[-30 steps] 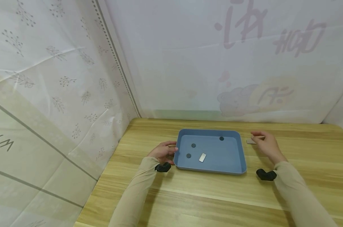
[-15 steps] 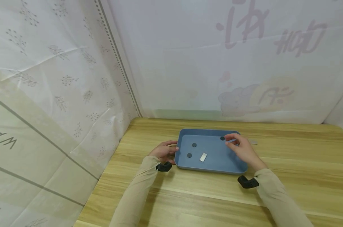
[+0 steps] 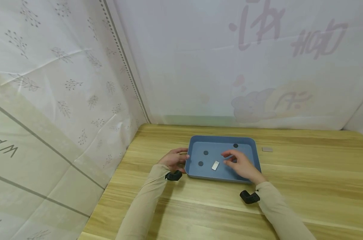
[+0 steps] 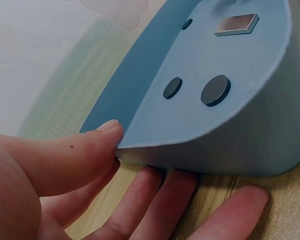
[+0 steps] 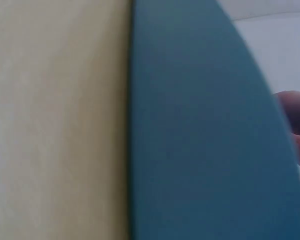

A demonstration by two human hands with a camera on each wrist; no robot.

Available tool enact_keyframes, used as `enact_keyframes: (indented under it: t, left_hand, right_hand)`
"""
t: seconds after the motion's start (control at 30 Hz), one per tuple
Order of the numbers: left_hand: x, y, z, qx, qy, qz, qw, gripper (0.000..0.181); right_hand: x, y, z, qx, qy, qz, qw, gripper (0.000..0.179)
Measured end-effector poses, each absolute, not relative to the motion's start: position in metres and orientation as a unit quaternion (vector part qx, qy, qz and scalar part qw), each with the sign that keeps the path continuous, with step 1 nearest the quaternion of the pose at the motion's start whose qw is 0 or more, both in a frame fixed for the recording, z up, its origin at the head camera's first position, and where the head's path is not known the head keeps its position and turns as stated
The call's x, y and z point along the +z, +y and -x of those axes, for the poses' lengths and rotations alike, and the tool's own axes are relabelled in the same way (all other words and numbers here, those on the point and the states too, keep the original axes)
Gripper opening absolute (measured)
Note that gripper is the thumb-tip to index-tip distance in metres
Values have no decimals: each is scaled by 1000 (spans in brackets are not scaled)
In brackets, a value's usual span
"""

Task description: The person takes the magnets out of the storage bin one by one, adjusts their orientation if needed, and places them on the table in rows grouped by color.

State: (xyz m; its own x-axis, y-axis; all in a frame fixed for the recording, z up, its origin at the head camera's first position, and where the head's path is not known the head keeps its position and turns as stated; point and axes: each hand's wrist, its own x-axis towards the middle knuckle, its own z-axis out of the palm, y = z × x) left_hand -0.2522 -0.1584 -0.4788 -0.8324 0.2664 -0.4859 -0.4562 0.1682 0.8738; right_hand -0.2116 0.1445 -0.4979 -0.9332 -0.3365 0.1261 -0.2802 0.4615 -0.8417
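Note:
A shallow blue tray [image 3: 196, 175] lies on the wooden table. My left hand [image 3: 173, 160] holds it by the left side; in the left wrist view the thumb [image 4: 85, 150] laps over the rim while fingers touch the outer wall. Over the tray's right half hovers my right hand [image 3: 240, 165], thumb and forefinger apart with nothing visible between them. Closest to those fingertips is a shiny silver rectangular block [image 3: 215, 165] on the tray floor. Dark flat discs sit there too: two at the left [image 4: 172, 88] [image 4: 215, 90] and one far right [image 3: 235, 145].
A second flat rectangular piece [image 3: 267, 149], greyish, lies on the table [image 3: 313, 173] just right of the tray. Behind the table hangs a printed cloth [image 3: 193, 66]. The tray's outer wall [image 5: 205, 130] fills much of the right wrist view.
The right hand has let go of the rectangular piece beside the tray and moved left over the tray. That piece stays on the table. The left hand keeps its hold.

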Motion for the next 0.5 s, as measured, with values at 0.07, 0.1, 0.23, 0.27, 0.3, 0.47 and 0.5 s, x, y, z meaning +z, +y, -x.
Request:
enact_keyframes:
  t: [0.07,0.1,0.23,0.27,0.3,0.47,0.5]
  left_hand:
    - [-479,-158,252,643,709,67,282,49]
    - [-478,-158,252,645,707,68,282,48]
    - [-479,-158,252,647,705,73,281,47]
    - [-479,-158,252,647,705,73,280,48]
    - [-479,-158,252,648,704,74,281,48]
    - [-481,-159,253,642,710,69,281,48]
    - [-481,-159,253,642,711,68,280,49]
  right_hand:
    - [-501,140,212,-477,858,187,30,29]
    - [-503,138,212,-472,860,190,30,29]
    - [-505,131,212,-458,866,199,33,30]
    - [-506,130,213,-457,865,203,33,30]
    - [-505,129,213,-458,865,204,33,31]
    - [-506,127,215,-461,862,206,37,31]
    - [-506,127,216,-460,863,207,39,32]
